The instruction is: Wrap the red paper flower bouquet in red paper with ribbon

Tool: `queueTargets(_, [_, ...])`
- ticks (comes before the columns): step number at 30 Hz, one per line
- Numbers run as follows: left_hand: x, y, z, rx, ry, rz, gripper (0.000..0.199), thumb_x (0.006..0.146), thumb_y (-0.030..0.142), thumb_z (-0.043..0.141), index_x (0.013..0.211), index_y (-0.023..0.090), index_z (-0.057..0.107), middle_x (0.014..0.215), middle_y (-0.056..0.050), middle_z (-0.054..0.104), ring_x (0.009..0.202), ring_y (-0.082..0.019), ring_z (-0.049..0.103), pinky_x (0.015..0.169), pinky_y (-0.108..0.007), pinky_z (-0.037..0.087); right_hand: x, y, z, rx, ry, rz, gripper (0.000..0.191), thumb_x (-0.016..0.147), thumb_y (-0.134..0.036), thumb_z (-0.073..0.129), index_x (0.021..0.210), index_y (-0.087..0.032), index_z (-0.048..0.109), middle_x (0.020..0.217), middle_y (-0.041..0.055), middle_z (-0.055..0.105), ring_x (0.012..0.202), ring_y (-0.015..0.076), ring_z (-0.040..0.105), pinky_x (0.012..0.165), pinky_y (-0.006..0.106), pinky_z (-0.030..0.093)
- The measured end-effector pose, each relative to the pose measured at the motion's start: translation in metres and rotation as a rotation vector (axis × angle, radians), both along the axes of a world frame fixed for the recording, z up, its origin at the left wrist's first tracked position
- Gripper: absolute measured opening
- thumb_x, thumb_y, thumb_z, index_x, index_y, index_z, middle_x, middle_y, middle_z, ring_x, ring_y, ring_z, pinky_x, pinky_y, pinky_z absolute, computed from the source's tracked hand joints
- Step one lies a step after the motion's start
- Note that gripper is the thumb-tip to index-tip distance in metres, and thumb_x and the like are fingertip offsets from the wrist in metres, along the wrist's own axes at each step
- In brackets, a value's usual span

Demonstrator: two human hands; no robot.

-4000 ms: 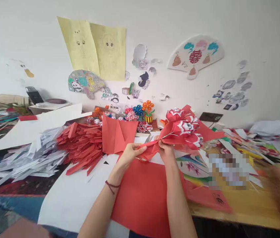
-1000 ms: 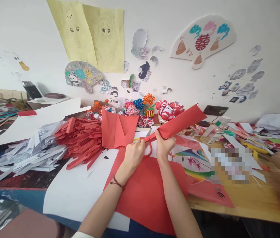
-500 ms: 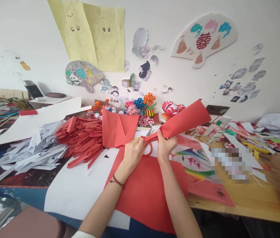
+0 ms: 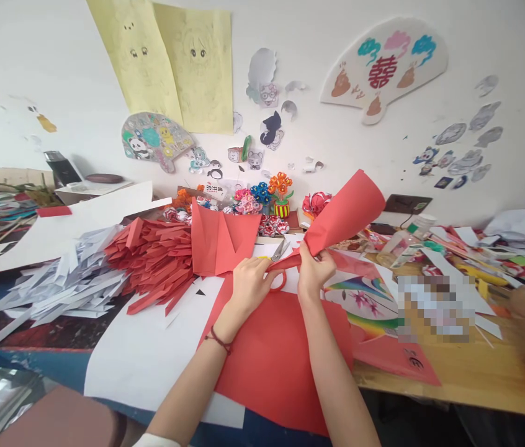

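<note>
Red paper roll (image 4: 349, 208): held over table (image 4: 499, 379), narrow end low, wide end angled up & to R.
Hands: L hand (image 4: 249, 287) pinching narrow end; R hand (image 4: 314, 276) gripping it just above.
Rolling: looks mostly done, no fastening seen; flat red paper sheet (image 4: 285, 360) under the arms is unrolled.
Red-and-white paper blooms (image 4: 316, 203): partly hidden behind roll; can't tell if any sit inside.
Vs 4 s ago: paper was open w/ blooms exposed on it; now it's a tube.
</note>
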State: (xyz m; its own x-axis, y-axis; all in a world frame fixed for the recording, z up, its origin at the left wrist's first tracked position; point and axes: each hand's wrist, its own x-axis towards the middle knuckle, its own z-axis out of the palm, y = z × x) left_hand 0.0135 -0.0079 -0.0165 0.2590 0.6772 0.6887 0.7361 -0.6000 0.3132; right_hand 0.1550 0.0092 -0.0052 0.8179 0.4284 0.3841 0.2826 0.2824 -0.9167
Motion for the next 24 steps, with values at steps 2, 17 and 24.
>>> queueTargets(2, [0.0000,-0.0001,0.0009,-0.018,-0.011,-0.028,0.029,0.087,0.046,0.053,0.084,0.019,0.066,0.066,-0.002,0.063,0.061,-0.015,0.052,0.062,-0.027,0.032,0.0005,-0.0004,-0.0005,-0.007,-0.021,-0.016,0.033,0.070,-0.045,0.067,0.065,-0.012,0.063,0.058,-0.0025,0.053,0.057,0.0099,0.039,0.057,0.023,0.037])
queueTargets(17, [0.0046,-0.0055,0.0043,-0.168,-0.127,-0.002,0.023,0.087,0.035,0.054,0.074,0.018,0.064,0.063,-0.001,0.064,0.056,-0.011,0.052,0.053,-0.023,0.027,-0.0061,-0.0066,0.0088,-0.041,-0.067,-0.040,0.037,0.071,-0.042,0.066,0.052,-0.017,0.048,0.049,-0.0063,0.041,0.051,0.0086,0.034,0.053,0.023,0.033])
queueTargets(24, [0.0059,-0.0038,-0.0009,0.039,-0.034,0.038,0.029,0.090,0.029,0.050,0.064,0.017,0.054,0.054,0.001,0.053,0.050,-0.010,0.045,0.050,-0.024,0.022,-0.0056,-0.0067,0.0072,-0.028,-0.052,-0.021,0.034,0.070,-0.038,0.068,0.052,-0.016,0.050,0.050,-0.0067,0.040,0.052,0.0081,0.033,0.053,0.023,0.032])
